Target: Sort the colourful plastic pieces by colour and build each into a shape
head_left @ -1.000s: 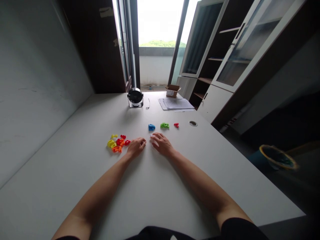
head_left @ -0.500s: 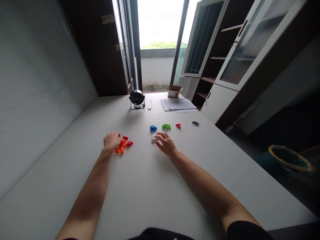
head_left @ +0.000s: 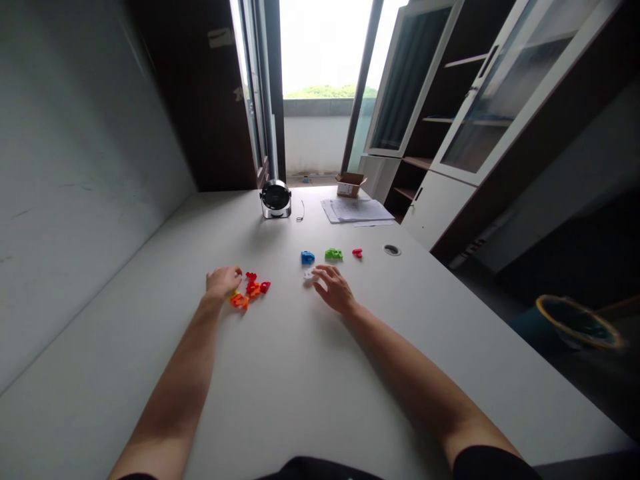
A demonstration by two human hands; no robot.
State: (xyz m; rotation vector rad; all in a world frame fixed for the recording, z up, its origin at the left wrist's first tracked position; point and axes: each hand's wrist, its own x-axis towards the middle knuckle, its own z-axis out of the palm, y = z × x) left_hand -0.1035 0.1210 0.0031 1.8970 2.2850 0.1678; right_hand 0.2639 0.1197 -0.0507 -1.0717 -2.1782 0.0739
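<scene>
My left hand (head_left: 223, 283) rests, fingers curled, at the left side of a loose pile of red and orange plastic pieces (head_left: 251, 289). A sliver of yellow plastic (head_left: 234, 294) shows beneath its edge, and the rest of any yellow is hidden. My right hand (head_left: 335, 289) lies on the white table (head_left: 300, 373) with fingers spread, its fingertips beside a small white piece (head_left: 309, 274). Just beyond it stand a blue piece (head_left: 308, 257), a green piece (head_left: 333, 254) and a small red piece (head_left: 357, 253) in a row.
A small black-and-silver fan (head_left: 275, 199) and a thin black cable (head_left: 301, 211) stand at the far end of the table. Papers (head_left: 356, 211), a cardboard box (head_left: 350, 185) and a round grommet (head_left: 392, 250) lie to the right. A wall borders the left side; a bin (head_left: 575, 323) sits on the floor.
My left hand has moved left from the pile's near side and now covers where the yellow pieces lay. The yellow pieces are mostly out of sight. My right hand has barely moved.
</scene>
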